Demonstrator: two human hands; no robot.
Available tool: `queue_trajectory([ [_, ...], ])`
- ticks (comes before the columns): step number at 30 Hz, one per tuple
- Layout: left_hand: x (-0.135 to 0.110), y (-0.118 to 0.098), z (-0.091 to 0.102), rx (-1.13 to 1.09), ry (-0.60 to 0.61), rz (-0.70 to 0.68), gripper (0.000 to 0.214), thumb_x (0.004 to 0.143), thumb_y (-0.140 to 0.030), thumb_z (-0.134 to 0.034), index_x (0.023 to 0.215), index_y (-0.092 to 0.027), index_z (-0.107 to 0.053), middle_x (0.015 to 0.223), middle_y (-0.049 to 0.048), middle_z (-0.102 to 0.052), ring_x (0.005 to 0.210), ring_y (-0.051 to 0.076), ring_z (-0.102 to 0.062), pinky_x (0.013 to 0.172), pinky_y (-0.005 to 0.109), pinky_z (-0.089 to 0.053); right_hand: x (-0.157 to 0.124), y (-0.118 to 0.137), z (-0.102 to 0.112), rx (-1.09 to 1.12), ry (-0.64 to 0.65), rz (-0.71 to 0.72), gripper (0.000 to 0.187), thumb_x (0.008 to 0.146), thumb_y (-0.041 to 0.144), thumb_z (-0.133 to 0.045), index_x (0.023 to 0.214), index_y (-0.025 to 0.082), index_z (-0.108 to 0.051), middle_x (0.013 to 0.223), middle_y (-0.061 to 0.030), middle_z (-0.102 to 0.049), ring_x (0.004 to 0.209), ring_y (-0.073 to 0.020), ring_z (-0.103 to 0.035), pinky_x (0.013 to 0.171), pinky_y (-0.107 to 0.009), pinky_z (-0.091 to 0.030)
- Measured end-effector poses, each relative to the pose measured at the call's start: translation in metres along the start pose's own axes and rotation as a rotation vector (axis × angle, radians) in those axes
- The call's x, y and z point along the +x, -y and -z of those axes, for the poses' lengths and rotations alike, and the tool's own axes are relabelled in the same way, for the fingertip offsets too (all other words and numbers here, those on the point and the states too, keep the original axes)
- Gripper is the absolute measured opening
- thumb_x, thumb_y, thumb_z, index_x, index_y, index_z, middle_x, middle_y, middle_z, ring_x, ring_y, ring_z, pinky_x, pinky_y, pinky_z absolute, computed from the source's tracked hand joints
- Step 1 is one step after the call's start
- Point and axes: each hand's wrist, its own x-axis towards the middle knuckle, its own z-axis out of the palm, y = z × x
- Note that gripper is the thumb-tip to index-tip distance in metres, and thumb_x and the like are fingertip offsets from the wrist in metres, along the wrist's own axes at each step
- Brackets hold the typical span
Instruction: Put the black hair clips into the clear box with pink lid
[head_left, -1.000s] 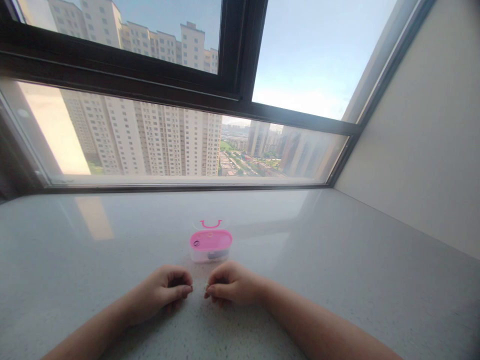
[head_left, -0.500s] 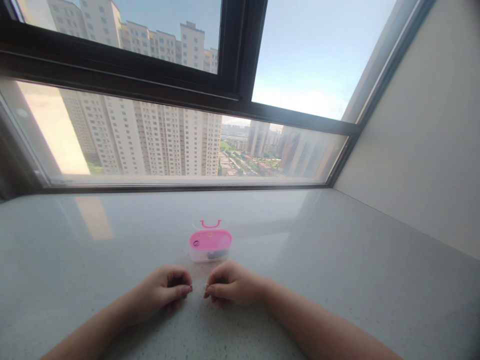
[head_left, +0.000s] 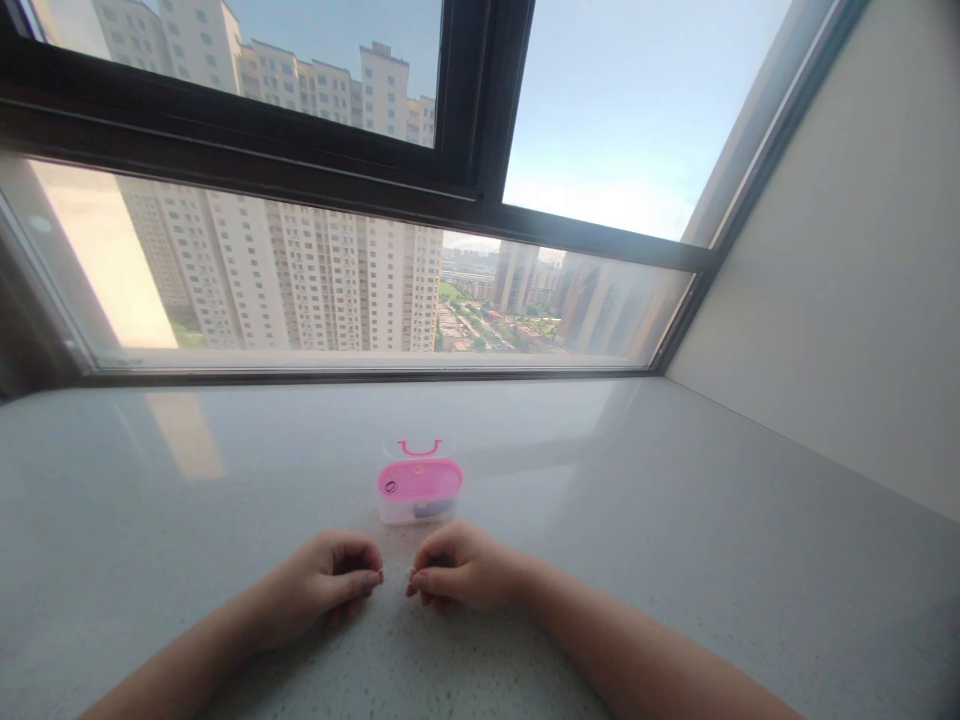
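Low over the pale speckled sill, my left hand [head_left: 341,575] is closed in a pinch, thumb against fingers. Facing it across a small gap, my right hand [head_left: 457,567] is pinched the same way. A tiny whitish bit shows at each set of fingertips, too small to name. Just beyond both hands stands a clear box [head_left: 397,512] with a pink tray [head_left: 427,480] in its top. On the tray lies a small dark ring [head_left: 391,487], and a dark object [head_left: 431,509] shows through the box's front wall. A pink handle [head_left: 420,450] rises behind on what looks like a clear lid.
The speckled stone sill [head_left: 637,560] runs under everything. A dark window frame [head_left: 480,220] closes off the back, with tall buildings outside. To the right rises a plain white wall [head_left: 840,330].
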Motion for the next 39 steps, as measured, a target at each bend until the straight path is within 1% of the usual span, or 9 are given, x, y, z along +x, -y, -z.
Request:
queue_trajectory([
  [4, -0.0006, 0.0024, 0.0002, 0.006, 0.010, 0.003, 0.026, 0.076, -0.040, -0.061, 0.075, -0.014, -0.060, 0.053, -0.0059, -0.048, 0.047, 0.010, -0.042, 0.046, 0.020, -0.033, -0.0003, 0.0017, -0.0005, 0.003, 0.002, 0.019, 0.030, 0.077, 0.040, -0.065, 0.083, 0.010, -0.068, 0.061, 0.0010, -0.056, 0.048, -0.0061, -0.051, 0.046, -0.017, -0.040],
  [7, -0.0002, 0.0038, 0.0005, 0.002, 0.009, 0.002, 0.026, 0.077, -0.039, -0.061, 0.076, -0.014, -0.059, 0.052, -0.0062, -0.047, 0.046, 0.009, -0.041, 0.045, 0.020, -0.032, -0.0006, 0.0027, -0.0005, -0.001, 0.002, 0.007, 0.031, 0.077, 0.041, -0.065, 0.084, 0.010, -0.068, 0.061, 0.0012, -0.056, 0.049, -0.0065, -0.051, 0.047, -0.017, -0.040],
  [14, 0.0001, -0.0007, -0.0002, 0.003, 0.004, 0.000, 0.025, 0.076, -0.040, -0.062, 0.075, -0.015, -0.061, 0.054, -0.0059, -0.047, 0.048, 0.010, -0.043, 0.046, 0.020, -0.035, -0.0007, 0.0025, -0.0006, -0.004, -0.003, -0.023, 0.034, 0.076, 0.043, -0.065, 0.085, 0.011, -0.068, 0.062, 0.0010, -0.057, 0.050, -0.0066, -0.052, 0.049, -0.018, -0.041],
  [20, -0.0004, 0.0001, -0.0005, -0.007, 0.001, 0.003, 0.024, 0.076, -0.039, -0.061, 0.075, -0.015, -0.060, 0.054, -0.0058, -0.048, 0.047, 0.010, -0.042, 0.045, 0.020, -0.033, -0.0003, -0.0002, 0.0000, -0.003, 0.000, -0.005, 0.032, 0.077, 0.041, -0.065, 0.085, 0.010, -0.068, 0.062, 0.0005, -0.057, 0.050, -0.0069, -0.052, 0.049, -0.019, -0.041],
  [28, 0.0002, -0.0004, 0.0004, 0.004, -0.001, 0.018, 0.028, 0.074, -0.042, -0.062, 0.076, -0.015, -0.062, 0.053, -0.0054, -0.049, 0.047, 0.011, -0.044, 0.046, 0.021, -0.034, -0.0009, 0.0046, -0.0015, -0.005, -0.010, -0.013, 0.034, 0.075, 0.043, -0.066, 0.083, 0.010, -0.068, 0.060, 0.0012, -0.056, 0.049, -0.0063, -0.051, 0.046, -0.017, -0.039],
  [33, 0.0006, 0.0013, 0.0000, -0.007, -0.001, 0.011, 0.027, 0.075, -0.042, -0.062, 0.075, -0.014, -0.061, 0.053, -0.0058, -0.048, 0.047, 0.010, -0.041, 0.045, 0.020, -0.033, -0.0002, 0.0027, -0.0009, 0.001, -0.004, 0.016, 0.032, 0.076, 0.042, -0.066, 0.082, 0.010, -0.068, 0.060, 0.0013, -0.056, 0.049, -0.0058, -0.050, 0.046, -0.017, -0.038],
  [39, 0.0017, 0.0046, 0.0003, -0.016, -0.005, 0.005, 0.025, 0.075, -0.040, -0.062, 0.075, -0.015, -0.060, 0.053, -0.0061, -0.047, 0.047, 0.010, -0.043, 0.046, 0.021, -0.034, 0.0004, 0.0014, -0.0009, 0.001, -0.013, -0.027, 0.034, 0.074, 0.043, -0.067, 0.084, 0.011, -0.069, 0.061, 0.0008, -0.056, 0.051, -0.0069, -0.052, 0.048, -0.018, -0.040],
])
